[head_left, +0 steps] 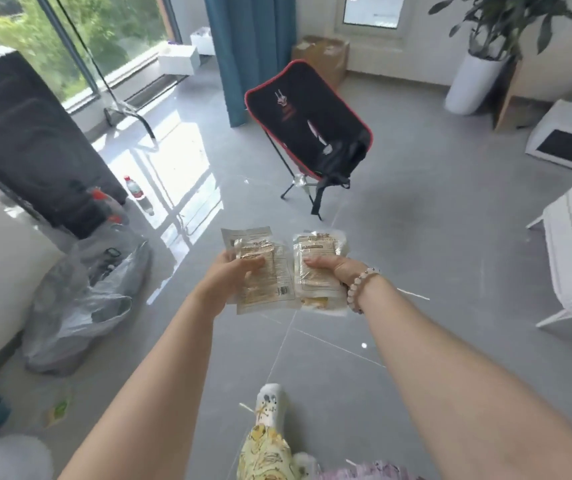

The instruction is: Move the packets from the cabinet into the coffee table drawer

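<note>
a lived-in home, seen in daylight: a living room with a glossy grey tiled floor (pixel 416 237), floor-to-ceiling glass windows (pixel 80 39) looking onto green trees, and a long teal fabric curtain (pixel 250 46). a black folding camp chair with red trim (pixel 298 116) stands mid-room, a leafy plant in a tall white pot (pixel 473 84) by the far wall, a brown cardboard box (pixel 322 55) behind the chair. a red-labelled plastic bottle (pixel 134 190) and a crumpled translucent plastic bag (pixel 83 299) sit on the floor at left.
</note>
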Action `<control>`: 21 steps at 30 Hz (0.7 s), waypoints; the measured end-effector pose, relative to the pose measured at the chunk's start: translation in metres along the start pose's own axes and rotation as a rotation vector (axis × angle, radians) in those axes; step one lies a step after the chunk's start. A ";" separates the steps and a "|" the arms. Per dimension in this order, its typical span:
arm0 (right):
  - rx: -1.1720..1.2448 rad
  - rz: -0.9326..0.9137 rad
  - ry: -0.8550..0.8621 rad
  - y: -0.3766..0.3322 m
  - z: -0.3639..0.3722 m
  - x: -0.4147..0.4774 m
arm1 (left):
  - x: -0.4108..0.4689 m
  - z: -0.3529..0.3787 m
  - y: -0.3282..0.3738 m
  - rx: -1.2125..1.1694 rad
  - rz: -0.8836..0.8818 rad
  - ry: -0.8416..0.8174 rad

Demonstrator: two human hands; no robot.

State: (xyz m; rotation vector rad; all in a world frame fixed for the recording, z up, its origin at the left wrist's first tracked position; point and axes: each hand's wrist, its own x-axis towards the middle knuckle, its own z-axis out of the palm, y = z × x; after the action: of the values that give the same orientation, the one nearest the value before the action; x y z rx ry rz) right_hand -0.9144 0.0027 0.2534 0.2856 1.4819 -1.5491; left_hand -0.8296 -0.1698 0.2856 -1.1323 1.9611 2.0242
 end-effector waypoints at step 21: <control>0.531 -0.162 0.751 -0.012 -0.236 -0.059 | 0.089 0.325 0.105 0.602 0.174 -0.820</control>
State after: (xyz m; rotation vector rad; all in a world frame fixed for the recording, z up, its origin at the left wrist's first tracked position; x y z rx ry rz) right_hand -0.9915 0.2337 0.2468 1.1852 1.6283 -2.0841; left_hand -1.0906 0.0681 0.2861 0.0152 1.9759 1.4083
